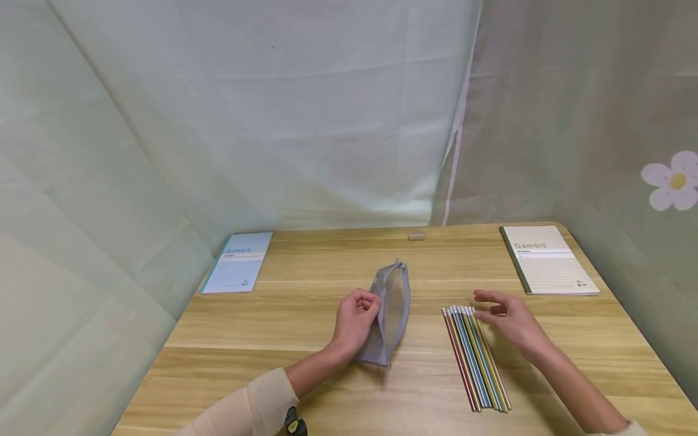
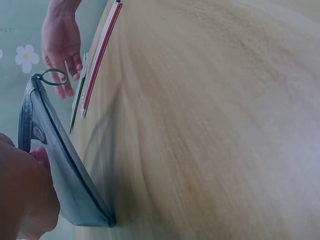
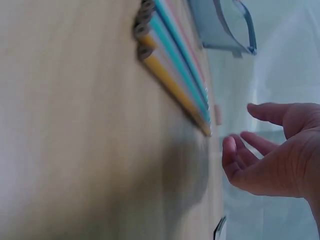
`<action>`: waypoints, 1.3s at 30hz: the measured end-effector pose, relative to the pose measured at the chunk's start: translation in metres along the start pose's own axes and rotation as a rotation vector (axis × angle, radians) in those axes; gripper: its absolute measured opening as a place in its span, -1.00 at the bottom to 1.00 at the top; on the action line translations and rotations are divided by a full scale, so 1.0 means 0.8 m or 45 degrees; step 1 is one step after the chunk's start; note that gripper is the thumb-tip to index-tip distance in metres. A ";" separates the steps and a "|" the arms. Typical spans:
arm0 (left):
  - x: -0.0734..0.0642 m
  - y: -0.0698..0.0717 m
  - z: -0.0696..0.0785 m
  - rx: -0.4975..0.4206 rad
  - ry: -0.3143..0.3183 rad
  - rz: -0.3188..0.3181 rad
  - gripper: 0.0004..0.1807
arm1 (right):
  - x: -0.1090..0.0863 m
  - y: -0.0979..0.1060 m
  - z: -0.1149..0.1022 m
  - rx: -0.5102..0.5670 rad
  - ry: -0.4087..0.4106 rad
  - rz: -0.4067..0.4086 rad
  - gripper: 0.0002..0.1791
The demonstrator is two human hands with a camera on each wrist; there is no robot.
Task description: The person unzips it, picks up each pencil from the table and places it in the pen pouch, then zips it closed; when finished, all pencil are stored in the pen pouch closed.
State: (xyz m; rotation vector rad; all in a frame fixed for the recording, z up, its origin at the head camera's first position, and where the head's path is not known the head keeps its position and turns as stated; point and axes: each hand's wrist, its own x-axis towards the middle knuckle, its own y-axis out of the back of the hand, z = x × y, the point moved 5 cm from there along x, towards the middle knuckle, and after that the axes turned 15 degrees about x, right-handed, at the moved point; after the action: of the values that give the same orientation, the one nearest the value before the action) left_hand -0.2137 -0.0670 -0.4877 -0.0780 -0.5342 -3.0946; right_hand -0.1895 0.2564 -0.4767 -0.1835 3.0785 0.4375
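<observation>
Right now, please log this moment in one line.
left fingers: grip open pouch | right fingers: empty, near pencils | pencils: on table

The head view looks forward and down over the worktop (image 1: 316, 260); both wrist views look sideways, low and close, sharing pouch (image 2: 75, 185) and pencils (image 3: 178, 65).

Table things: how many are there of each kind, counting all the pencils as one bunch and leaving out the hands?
Notebooks: 2
Pouch: 1
Pencil bunch: 1
Small brown block: 1
Total: 5
</observation>
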 end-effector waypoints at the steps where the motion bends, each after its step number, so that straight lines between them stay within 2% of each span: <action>1: -0.001 -0.001 0.000 0.006 -0.001 -0.005 -0.90 | -0.002 0.001 0.003 -0.009 0.000 -0.013 -0.43; 7: -0.006 -0.009 -0.004 0.046 0.032 -0.046 -0.92 | -0.009 0.006 0.023 -0.011 -0.001 -0.044 -0.42; 14: -0.012 -0.016 -0.005 -0.010 0.064 -0.079 -0.91 | -0.013 0.005 0.034 0.002 0.013 -0.003 -0.40; 24: -0.017 -0.025 -0.002 -0.008 0.075 -0.092 -0.91 | -0.015 0.001 0.036 -0.011 0.032 0.033 -0.44; 33: -0.016 -0.026 -0.002 -0.012 0.079 -0.105 -0.91 | -0.016 0.002 0.037 -0.028 0.006 0.068 -0.47; 39: -0.016 -0.025 -0.003 0.000 0.085 -0.119 -0.92 | -0.017 0.000 0.038 -0.030 0.033 0.100 -0.47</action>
State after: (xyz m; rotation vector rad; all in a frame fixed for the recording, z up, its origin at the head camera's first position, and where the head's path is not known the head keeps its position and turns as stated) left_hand -0.2014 -0.0487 -0.4971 0.0519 -0.5512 -3.1738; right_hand -0.1754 0.2668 -0.5051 -0.0694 3.1156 0.4783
